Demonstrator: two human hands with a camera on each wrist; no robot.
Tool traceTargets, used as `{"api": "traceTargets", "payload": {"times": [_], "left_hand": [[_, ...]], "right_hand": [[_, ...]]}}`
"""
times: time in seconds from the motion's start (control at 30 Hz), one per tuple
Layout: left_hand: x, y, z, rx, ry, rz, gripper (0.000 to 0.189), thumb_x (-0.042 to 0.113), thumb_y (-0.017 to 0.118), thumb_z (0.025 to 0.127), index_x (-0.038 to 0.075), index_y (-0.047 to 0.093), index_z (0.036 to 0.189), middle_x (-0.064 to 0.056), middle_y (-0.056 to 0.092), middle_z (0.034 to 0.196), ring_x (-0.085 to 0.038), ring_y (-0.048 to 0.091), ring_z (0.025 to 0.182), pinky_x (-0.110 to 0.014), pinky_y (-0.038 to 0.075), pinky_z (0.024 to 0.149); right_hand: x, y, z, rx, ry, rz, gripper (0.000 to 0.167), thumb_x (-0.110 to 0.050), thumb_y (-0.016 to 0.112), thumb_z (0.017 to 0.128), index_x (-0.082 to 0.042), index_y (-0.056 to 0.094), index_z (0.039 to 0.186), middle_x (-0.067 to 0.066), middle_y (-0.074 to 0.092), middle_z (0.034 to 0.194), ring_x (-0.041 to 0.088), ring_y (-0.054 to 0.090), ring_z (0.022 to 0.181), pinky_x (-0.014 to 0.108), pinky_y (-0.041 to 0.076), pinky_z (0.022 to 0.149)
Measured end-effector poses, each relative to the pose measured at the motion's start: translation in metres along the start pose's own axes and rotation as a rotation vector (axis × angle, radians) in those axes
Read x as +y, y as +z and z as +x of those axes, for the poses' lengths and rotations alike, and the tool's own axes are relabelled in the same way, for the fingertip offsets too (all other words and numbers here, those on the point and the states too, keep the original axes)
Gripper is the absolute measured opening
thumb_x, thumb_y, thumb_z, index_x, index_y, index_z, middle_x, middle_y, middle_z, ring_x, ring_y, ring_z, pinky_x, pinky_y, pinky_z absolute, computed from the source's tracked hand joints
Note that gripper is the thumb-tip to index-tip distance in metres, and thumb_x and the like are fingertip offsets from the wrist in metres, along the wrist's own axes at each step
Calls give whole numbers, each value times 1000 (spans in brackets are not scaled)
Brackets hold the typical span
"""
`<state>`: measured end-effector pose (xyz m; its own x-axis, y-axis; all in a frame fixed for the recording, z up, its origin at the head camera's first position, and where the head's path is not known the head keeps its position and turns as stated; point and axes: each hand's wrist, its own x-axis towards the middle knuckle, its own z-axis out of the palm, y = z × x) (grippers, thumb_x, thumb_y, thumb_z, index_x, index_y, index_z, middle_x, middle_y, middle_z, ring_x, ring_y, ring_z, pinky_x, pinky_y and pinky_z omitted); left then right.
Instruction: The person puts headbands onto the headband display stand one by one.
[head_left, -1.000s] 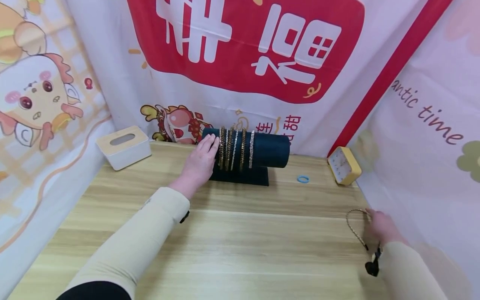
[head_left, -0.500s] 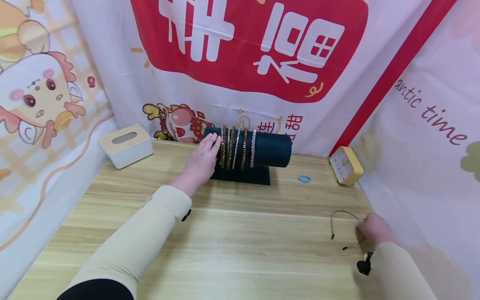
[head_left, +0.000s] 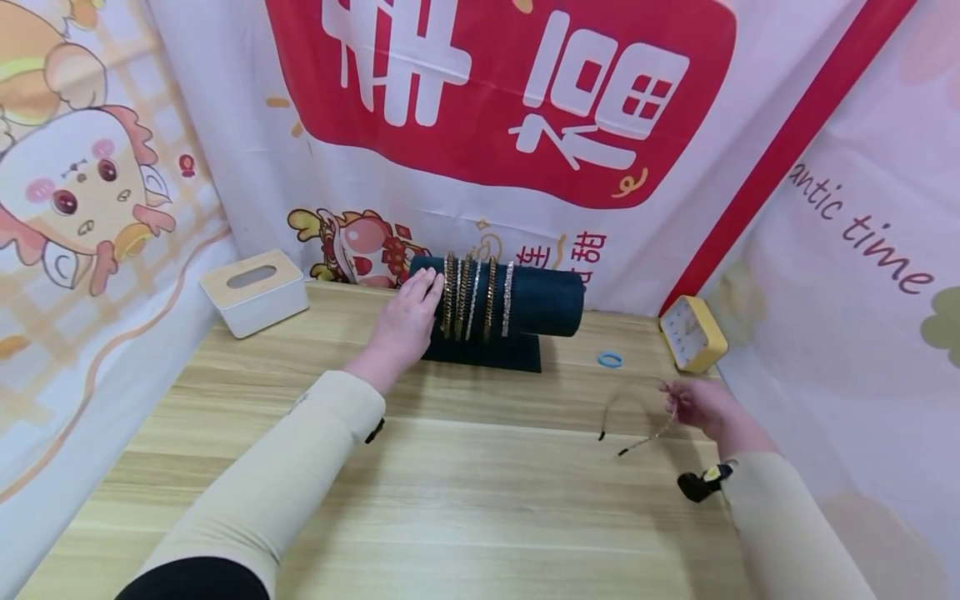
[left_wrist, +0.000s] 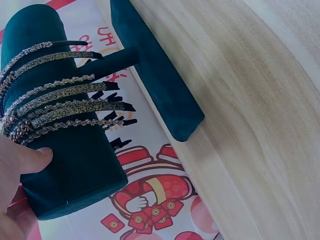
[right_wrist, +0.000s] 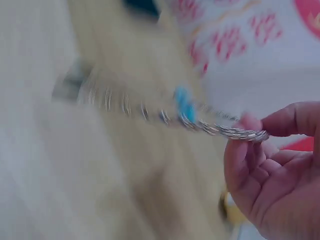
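A dark teal padded display stand [head_left: 551, 302], a horizontal roll on a flat base, stands at the back of the table. Several glittery headbands [head_left: 491, 296], gold and silver, sit side by side over its roll. My left hand [head_left: 408, 321] grips the roll's left end; the left wrist view shows the thumb [left_wrist: 35, 159] lying on the fabric beside the nearest headband. At the right, my right hand [head_left: 697, 407] pinches a thin braided metallic headband [right_wrist: 235, 132] at its curve, between thumb and fingers. Its two dark-tipped ends point left above the table, blurred in the right wrist view.
A blue ring [head_left: 610, 360] lies on the wooden table [head_left: 480, 500] right of the stand. Behind my right hand stands a yellow clock [head_left: 693, 333]. A white tissue box [head_left: 255, 296] with a wooden lid is at the back left. Printed cloth walls [head_left: 465, 192] enclose the table.
My right hand has moved left and away from me with the headband, from the table's right edge to near the blue ring. My left hand has stayed on the roll.
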<state>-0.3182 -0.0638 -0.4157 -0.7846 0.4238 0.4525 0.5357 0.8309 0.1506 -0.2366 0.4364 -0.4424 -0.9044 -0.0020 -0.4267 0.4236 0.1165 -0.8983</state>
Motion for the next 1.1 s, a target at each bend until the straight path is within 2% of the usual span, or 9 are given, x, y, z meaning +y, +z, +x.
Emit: {"api": "traceTargets", "payload": {"times": [0.1,0.2,0.3,0.43,0.53,0.67,0.87,1.1], "left_hand": [[-1,0,0,-1,-3,-5,55,5,61,96,-2,42,148,-21,37,152,-33,30,142,-43,29,114],[-2,0,1,-1,-4,-8,55,4,61,96,-2,42,147,-21,38,152,-34,30,142,-43,29,114],[-2,-1,2,-7,-6,-4,55,4,61,96,-3,42,147,-21,37,152,-34,30,143,-43,29,114],[-3,-2,2,-19,-13,5,55,4,61,96,-2,42,147,-21,37,152,-33,30,143,-43,29,114],[-2,-2,2,-28,-12,14,55,5,61,96,-2,42,147,-21,37,152,-33,30,143,-43,30,113],[-1,-3,1,-40,-19,18,55,6,60,97,-1,42,148,-19,37,153,-32,29,143,-44,33,111],[1,-3,1,-22,-23,18,54,6,61,96,-1,43,147,-19,38,152,-32,30,143,-44,35,111],[3,-4,1,-11,-11,12,54,4,61,96,-2,44,146,-20,39,151,-33,31,142,-44,33,112]], "right_hand": [[-22,21,0,-102,-6,199,35,-6,42,104,-9,73,88,2,63,75,10,61,68,25,56,69],[-42,40,1,-156,-45,358,31,-11,45,106,-5,72,94,3,63,77,10,60,70,24,57,69],[-61,54,3,-183,-94,461,28,-16,45,107,-1,69,102,4,62,77,10,59,69,23,55,64],[-81,69,6,-189,-139,496,26,-18,49,106,0,66,112,4,63,79,10,58,69,21,53,60],[-89,80,9,-164,-155,503,25,-16,51,104,-3,69,115,5,66,83,11,59,70,21,54,61],[-97,97,14,-121,-192,591,24,-15,53,103,-6,71,117,5,66,85,13,57,70,20,50,59],[-110,124,22,-58,-309,712,26,-13,58,100,-6,68,124,7,65,82,14,56,63,20,44,52],[-115,143,31,-64,-357,776,33,-10,54,102,-3,59,134,7,62,77,14,48,55,19,35,45]]}}
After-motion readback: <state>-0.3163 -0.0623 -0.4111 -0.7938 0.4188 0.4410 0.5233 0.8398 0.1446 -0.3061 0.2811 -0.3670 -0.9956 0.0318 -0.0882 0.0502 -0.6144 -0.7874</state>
